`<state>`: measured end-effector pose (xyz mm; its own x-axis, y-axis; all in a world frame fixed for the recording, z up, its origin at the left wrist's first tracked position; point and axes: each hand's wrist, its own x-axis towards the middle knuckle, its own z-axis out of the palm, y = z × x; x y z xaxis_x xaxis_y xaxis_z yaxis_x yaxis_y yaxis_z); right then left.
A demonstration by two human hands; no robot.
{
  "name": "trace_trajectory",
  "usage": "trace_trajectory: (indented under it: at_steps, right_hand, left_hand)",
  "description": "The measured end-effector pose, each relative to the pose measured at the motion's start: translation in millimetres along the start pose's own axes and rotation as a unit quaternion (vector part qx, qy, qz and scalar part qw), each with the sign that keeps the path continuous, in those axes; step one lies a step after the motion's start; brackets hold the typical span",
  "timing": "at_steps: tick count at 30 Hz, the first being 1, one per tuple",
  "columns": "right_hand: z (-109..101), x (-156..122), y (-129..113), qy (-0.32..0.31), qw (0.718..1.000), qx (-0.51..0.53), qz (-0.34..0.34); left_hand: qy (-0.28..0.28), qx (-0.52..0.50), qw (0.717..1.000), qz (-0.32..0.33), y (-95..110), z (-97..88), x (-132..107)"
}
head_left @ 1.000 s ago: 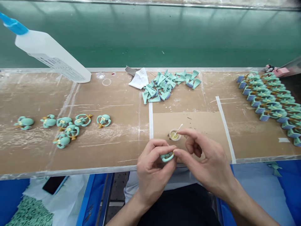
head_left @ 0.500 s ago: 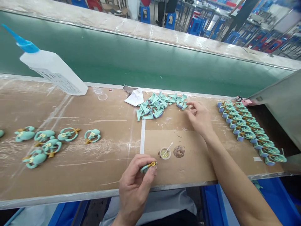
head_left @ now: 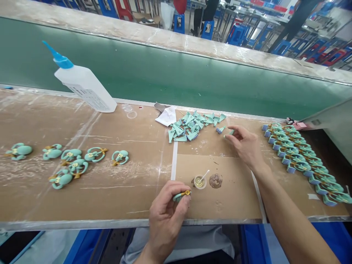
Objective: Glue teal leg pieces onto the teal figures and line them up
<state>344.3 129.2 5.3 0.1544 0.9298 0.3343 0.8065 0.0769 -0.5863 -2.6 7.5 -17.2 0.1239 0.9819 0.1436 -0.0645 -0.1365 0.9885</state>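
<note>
My left hand [head_left: 167, 216] is closed round a small teal figure [head_left: 178, 197] with a mustard-yellow part facing up; most of the figure is hidden by the fingers. Farther out, my right hand [head_left: 246, 145] pinches a small teal piece [head_left: 231, 132] between thumb and fingertips, just above the table. One teal piece with a purplish-blue end [head_left: 220, 130] lies close by on its left. Beyond it spreads a pile of teal wedge-shaped pieces [head_left: 189, 126]. Between the hands stands a small cup [head_left: 204, 186] of yellowish liquid with a white swab [head_left: 204, 176] leaning in it.
Teal figures with blue ends [head_left: 294, 154] stand in rows at the right. Several loose teal figures [head_left: 70, 154] lie at the left. A white bottle with a blue nozzle [head_left: 90, 88] leans near the green back wall [head_left: 154, 69]. White paper [head_left: 167, 116] lies beside the pile.
My right hand has drawn back slightly from the pile and now pinches a teal piece. My left hand keeps its hold on the figure. The whole view has shifted a little.
</note>
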Motion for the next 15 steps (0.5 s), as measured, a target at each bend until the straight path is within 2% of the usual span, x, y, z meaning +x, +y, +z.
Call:
trace_trajectory:
  at_steps: [3, 6, 11, 14, 15]
  right_hand:
    - [-9, -35, -11, -0.02, 1.0, 0.012, 0.013]
    - [-5, -57, -22, -0.041, 0.998, 0.046, 0.015]
    - [-1, -80, -52, -0.002, 0.987, 0.141, 0.077]
    - [-8, -110, -86, -0.035, 0.955, 0.261, 0.136]
    - [-10, -122, -99, -0.065, 0.921, 0.341, 0.174]
  left_hand:
    - [-0.005, 0.009, 1.0, 0.002, 2, 0.1, 1]
    - [-0.003, 0.004, 1.0, -0.006, 4, 1.2, 2]
    - [0.0, -0.04, 0.999, -0.023, 11, 8.0, 2]
    - [0.004, -0.057, 0.998, -0.029, 16, 13.8, 0]
    - [0.003, -0.056, 0.998, -0.031, 18, 15.6, 0]
